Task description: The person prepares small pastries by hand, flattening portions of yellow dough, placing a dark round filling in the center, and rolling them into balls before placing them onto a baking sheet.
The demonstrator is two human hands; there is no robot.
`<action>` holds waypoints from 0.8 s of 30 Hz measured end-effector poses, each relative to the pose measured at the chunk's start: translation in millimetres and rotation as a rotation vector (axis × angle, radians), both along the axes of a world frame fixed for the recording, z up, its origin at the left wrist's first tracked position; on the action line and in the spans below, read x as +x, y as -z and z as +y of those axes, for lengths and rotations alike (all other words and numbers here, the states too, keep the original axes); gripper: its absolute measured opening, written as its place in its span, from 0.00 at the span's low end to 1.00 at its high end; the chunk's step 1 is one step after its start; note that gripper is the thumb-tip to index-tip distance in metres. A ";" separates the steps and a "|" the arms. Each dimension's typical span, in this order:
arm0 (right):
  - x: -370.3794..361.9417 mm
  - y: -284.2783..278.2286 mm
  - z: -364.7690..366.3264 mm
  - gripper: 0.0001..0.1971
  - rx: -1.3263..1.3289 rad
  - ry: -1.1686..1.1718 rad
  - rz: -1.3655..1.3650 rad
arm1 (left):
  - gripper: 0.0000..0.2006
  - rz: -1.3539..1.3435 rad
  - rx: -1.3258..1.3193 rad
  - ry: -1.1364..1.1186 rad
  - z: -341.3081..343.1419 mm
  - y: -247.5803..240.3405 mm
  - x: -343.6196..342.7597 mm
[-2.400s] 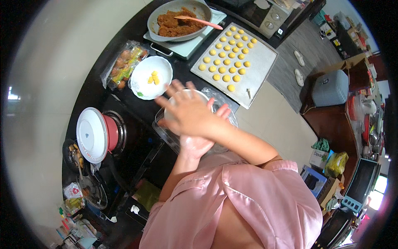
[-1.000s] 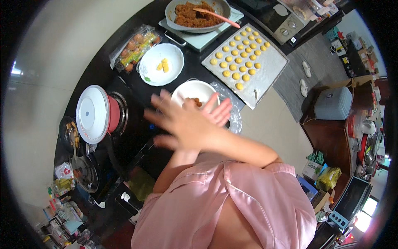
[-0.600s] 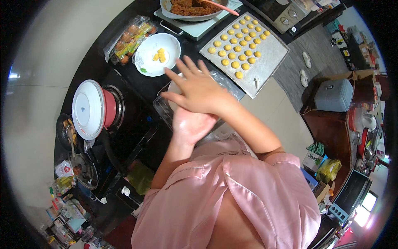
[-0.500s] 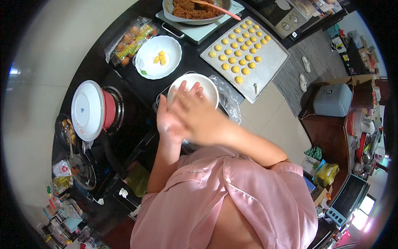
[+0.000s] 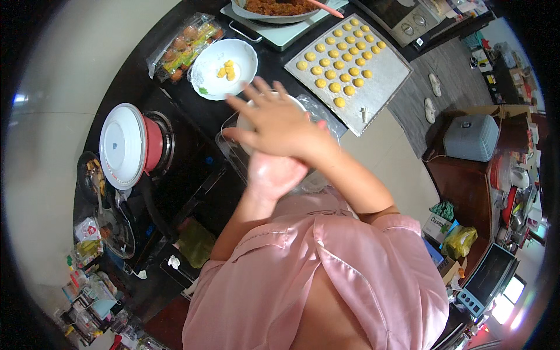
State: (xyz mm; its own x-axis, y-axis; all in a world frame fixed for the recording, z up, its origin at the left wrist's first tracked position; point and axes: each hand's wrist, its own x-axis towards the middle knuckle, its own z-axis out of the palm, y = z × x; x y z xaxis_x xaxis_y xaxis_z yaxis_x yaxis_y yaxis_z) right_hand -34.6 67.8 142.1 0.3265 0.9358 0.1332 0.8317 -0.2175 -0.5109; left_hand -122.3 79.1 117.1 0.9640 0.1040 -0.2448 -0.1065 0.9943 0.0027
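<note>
My right hand (image 5: 279, 123) lies palm down across my left hand, its fingers spread and stretched toward the upper left. Beneath it my left hand (image 5: 273, 175) is turned palm up, its heel and a bit of fingertip showing. The palms press together, and whatever may be between them is hidden. Under the hands, a white bowl (image 5: 296, 105) is mostly covered. Farther off, a white scalloped bowl (image 5: 207, 67) holds several yellow dough pieces (image 5: 228, 70). On the right, rows of round yellow dough balls (image 5: 348, 57) sit on a silvery perforated tray (image 5: 382, 96).
At the back, a pan of brown filling (image 5: 274, 8) rests on a pale flat appliance (image 5: 289, 36). Eggs in clear packaging (image 5: 188, 46) lie back left. A red pot with a white lid (image 5: 123, 146) stands left. The tray also bears a small metal piece (image 5: 364, 114).
My right hand has slid up and left over my left hand, and its fingers have spread. My left hand has shifted right, its fingers now largely covered.
</note>
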 end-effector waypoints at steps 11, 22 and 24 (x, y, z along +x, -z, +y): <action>-9.8 14.9 -23.5 0.32 0.045 -0.039 -0.044 | 0.30 -0.049 0.003 -0.066 31.9 3.5 -10.8; -33.7 1.5 -44.7 0.35 -0.017 -0.148 -0.072 | 0.36 0.042 0.226 -0.094 37.4 19.2 -14.0; -34.0 1.1 -25.6 0.36 0.020 -0.122 -0.018 | 0.40 -0.115 0.539 -0.065 15.6 29.4 -19.4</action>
